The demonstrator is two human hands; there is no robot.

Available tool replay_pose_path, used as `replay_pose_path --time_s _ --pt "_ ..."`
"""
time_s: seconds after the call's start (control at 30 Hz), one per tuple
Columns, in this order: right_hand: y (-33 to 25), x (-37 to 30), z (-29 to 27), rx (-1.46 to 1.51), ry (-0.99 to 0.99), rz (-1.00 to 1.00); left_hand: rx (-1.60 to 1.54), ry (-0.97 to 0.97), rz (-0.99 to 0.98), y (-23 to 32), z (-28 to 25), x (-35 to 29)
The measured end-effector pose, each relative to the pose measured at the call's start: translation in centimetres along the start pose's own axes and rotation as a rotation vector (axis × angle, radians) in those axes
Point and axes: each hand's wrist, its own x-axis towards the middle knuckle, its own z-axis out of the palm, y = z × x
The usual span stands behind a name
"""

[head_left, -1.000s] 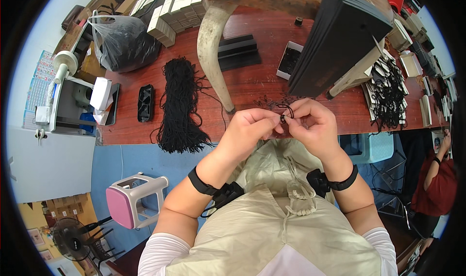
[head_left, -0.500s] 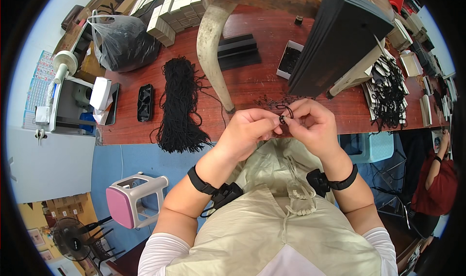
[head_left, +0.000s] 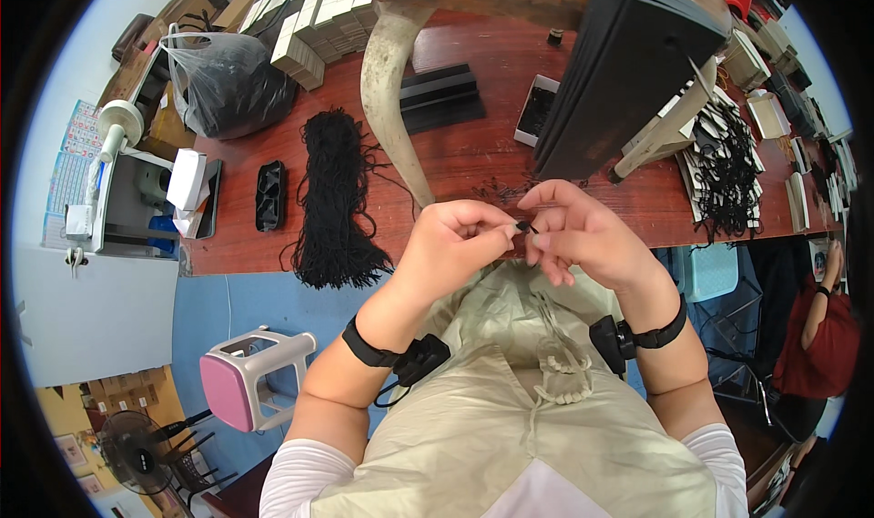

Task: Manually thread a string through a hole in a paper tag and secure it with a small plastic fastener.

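Just above my lap, at the table's front edge, my left hand (head_left: 458, 247) pinches a short piece of black cord (head_left: 523, 227) between thumb and forefinger. My right hand (head_left: 592, 238) is beside it, fingers spread, forefinger raised and thumb tip close to the cord's end. Whether the right fingertips touch the cord is too small to tell. A thick bundle of black cords (head_left: 335, 199) lies on the table to the left of my hands. Small dark loops (head_left: 496, 190) are scattered on the wood just beyond my fingers.
Beyond my hands, pale curved legs (head_left: 387, 90) of a raised wooden piece stand on the red-brown table (head_left: 246, 181). Tall black boards (head_left: 628, 72) lean there by a white box (head_left: 537, 108). Corded cards (head_left: 724, 172) lie right; a black tray (head_left: 271, 195) lies left.
The loop of black cord that stood up between both hands no longer shows. My right hand has moved slightly right and its fingers have spread; the left still pinches.
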Motion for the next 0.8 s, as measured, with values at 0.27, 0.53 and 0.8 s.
replay_pose_path --time_s 0.27,0.53,0.8 --pt "0.9 0.2 -0.4 -0.184 0.125 -0.123 0.002 -0.033 0.001 -0.1 -0.2 -0.2" --pt "1.0 0.1 -0.3 -0.293 0.239 -0.175 -0.009 -0.100 -0.023 -0.5 -0.3 0.0" --pt "0.9 -0.1 0.1 -0.348 0.235 -0.224 0.033 -0.152 -0.028 -0.4 0.4 0.1"
